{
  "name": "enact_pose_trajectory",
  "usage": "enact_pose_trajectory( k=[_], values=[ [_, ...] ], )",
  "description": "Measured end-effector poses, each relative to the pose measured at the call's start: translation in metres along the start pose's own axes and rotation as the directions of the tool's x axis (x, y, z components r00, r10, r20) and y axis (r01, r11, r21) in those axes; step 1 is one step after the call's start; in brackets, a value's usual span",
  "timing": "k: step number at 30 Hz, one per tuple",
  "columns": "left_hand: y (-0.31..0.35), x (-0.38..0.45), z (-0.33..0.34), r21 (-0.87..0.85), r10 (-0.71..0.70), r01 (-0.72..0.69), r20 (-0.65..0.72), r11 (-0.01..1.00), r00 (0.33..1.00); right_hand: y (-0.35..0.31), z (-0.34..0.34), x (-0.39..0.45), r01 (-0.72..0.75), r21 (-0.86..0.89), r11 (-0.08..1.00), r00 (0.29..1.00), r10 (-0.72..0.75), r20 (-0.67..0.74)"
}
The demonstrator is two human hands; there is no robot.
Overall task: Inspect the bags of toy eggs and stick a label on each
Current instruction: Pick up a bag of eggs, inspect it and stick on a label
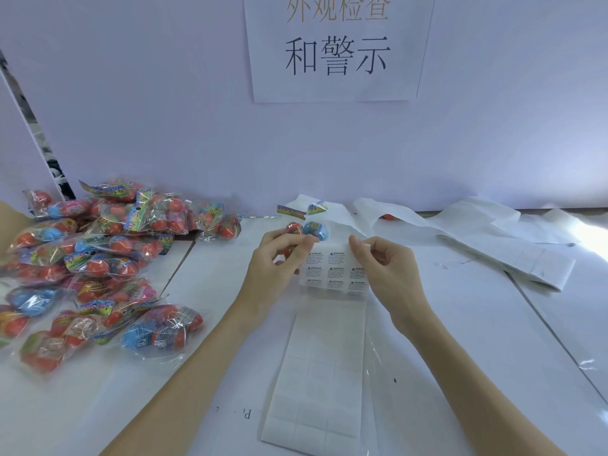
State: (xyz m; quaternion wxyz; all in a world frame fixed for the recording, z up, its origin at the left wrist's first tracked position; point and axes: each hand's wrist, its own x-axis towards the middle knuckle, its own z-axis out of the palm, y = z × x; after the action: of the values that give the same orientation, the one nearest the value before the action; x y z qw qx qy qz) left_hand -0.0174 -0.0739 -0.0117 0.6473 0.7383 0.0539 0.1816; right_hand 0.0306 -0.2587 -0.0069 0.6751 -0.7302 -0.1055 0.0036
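The left hand point(279, 258) grips a bag point(307, 230) just behind the label sheet point(334, 269), while the right hand point(383, 268), nearer, pinches the sheet's far-right corner above the worktop point(460, 324).

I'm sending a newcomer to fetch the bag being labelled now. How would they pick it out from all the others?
Start at the paper sign on the back wall and drop straight down to the two hands. The bag is the one the left hand holds, behind the label sheet. Unlike the pile at the table's left, it is held apart, alone.
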Motion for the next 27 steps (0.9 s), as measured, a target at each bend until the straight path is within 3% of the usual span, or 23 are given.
enact_pose_trajectory(
  k=[7,12,21,27],
  values=[
    [-0.0046,0.0036,0.0005,0.058,0.024,-0.022,-0.046,0.998,0.999,-0.002,0.0035,-0.0026,0.072,-0.03,0.997,0.996,-0.07,0.062],
    [-0.0057,0.0048,0.0012,-0.027,-0.057,0.055,-0.071,0.998,0.996,-0.0011,0.0047,-0.0025,0.128,-0.1,0.987,0.989,-0.12,0.087],
    [-0.0031,0.0012,0.0034,0.052,0.017,-0.016,-0.014,0.999,1.0,0.0046,0.0032,-0.0006,0.148,-0.171,0.974,0.988,-0.139,0.066],
    [-0.0027,0.0016,0.0041,0.041,-0.016,0.017,-0.015,0.999,1.0,0.0053,0.0071,-0.0025,0.175,-0.16,0.971,0.981,-0.158,0.113]
  ],
)
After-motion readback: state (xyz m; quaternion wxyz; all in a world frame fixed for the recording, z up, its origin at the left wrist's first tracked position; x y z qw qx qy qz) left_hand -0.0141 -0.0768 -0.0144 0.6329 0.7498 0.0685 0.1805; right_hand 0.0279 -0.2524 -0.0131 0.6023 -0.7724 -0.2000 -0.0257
